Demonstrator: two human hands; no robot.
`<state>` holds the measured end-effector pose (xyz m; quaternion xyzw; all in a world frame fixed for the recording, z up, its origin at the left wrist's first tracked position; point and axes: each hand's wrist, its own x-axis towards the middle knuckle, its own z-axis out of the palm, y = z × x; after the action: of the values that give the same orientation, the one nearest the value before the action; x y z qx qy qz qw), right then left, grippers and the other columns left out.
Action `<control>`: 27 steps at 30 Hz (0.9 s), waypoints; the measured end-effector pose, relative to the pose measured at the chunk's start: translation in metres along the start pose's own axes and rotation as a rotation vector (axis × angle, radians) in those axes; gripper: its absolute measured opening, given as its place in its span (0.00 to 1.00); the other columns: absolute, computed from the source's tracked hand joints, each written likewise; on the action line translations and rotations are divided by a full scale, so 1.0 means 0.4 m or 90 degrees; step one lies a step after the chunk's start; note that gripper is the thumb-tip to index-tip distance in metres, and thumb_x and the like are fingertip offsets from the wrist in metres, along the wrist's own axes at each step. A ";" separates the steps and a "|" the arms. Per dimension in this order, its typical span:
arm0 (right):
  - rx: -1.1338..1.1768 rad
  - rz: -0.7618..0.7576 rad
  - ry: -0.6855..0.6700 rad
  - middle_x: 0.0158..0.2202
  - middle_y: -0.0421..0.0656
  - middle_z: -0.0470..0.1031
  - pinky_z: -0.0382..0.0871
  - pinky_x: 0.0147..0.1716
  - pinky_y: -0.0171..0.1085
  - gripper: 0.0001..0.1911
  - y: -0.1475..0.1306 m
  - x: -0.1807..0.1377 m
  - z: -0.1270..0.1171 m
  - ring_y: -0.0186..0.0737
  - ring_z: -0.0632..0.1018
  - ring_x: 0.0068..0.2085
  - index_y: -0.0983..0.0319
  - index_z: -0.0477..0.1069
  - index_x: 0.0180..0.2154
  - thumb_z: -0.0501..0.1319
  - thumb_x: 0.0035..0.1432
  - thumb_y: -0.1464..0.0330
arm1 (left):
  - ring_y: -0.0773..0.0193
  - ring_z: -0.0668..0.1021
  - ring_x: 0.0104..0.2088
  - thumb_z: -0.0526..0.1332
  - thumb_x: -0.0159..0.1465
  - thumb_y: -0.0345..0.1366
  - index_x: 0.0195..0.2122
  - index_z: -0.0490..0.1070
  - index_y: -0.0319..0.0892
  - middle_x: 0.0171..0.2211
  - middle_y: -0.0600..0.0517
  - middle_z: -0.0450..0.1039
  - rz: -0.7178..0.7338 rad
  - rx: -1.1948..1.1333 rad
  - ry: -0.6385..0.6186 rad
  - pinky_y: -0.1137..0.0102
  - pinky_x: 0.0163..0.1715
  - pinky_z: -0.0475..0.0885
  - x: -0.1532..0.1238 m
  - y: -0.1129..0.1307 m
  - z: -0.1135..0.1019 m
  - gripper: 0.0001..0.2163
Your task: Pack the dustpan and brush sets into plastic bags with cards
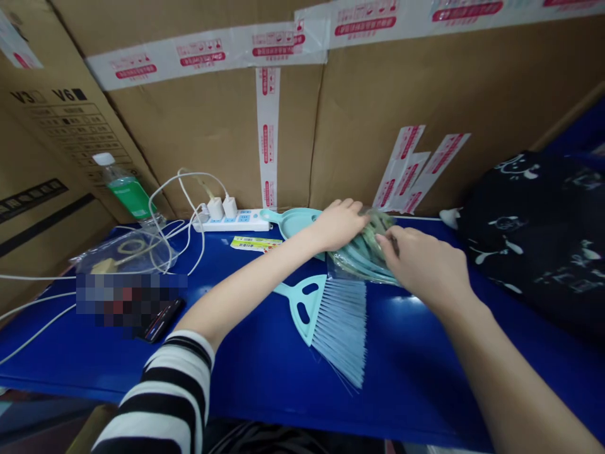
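Note:
A clear plastic bag [363,261] with light teal and greenish contents lies near the back of the blue table. My left hand [341,222] curls its fingers over the bag's left upper part, partly covering a light teal dustpan [299,222] beside it. On the bag's right side, my right hand [428,261] is closed, with thumb and forefinger pinching the plastic. What exactly the bag contains is hard to make out through the film and the fingers. Nearer to me lies a small teal broom [326,315], its bristles fanned to the right and its handle running under my left forearm.
Taped cardboard boxes [203,126] wall off the back. A power strip [255,220] with chargers and white cables, a bottle [127,192], another plastic bag [142,246] and a phone [161,320] are at left. A black patterned fabric item [529,233] bulks at right.

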<state>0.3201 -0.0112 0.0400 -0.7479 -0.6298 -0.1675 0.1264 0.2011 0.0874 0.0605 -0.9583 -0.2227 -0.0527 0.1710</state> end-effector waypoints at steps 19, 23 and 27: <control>0.342 -0.403 0.043 0.30 0.43 0.74 0.68 0.25 0.37 0.15 -0.184 -0.132 0.008 0.41 0.77 0.30 0.60 0.67 0.33 0.47 0.69 0.64 | 0.57 0.72 0.39 0.48 0.70 0.35 0.59 0.64 0.42 0.42 0.44 0.72 -0.229 0.020 0.157 0.63 0.39 0.69 -0.629 -0.032 -0.033 0.17; 0.388 -0.438 -0.002 0.24 0.39 0.70 0.64 0.23 0.34 0.15 -0.203 -0.145 0.022 0.37 0.74 0.25 0.58 0.60 0.28 0.45 0.68 0.69 | 0.58 0.73 0.39 0.49 0.70 0.34 0.61 0.62 0.44 0.42 0.45 0.72 -0.261 -0.013 0.159 0.64 0.40 0.69 -0.697 -0.017 -0.029 0.18; 0.421 -0.354 -0.100 0.22 0.36 0.67 0.62 0.20 0.33 0.08 -0.192 -0.141 0.033 0.36 0.70 0.20 0.58 0.59 0.35 0.45 0.66 0.71 | 0.60 0.73 0.39 0.50 0.70 0.33 0.62 0.60 0.46 0.42 0.47 0.71 -0.270 -0.055 0.156 0.68 0.38 0.68 -0.759 -0.008 -0.016 0.19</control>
<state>0.2373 -0.0434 0.0031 -0.4799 -0.8344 0.0726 0.2611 -0.0725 -0.0361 0.0136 -0.8832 -0.3937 -0.2128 0.1404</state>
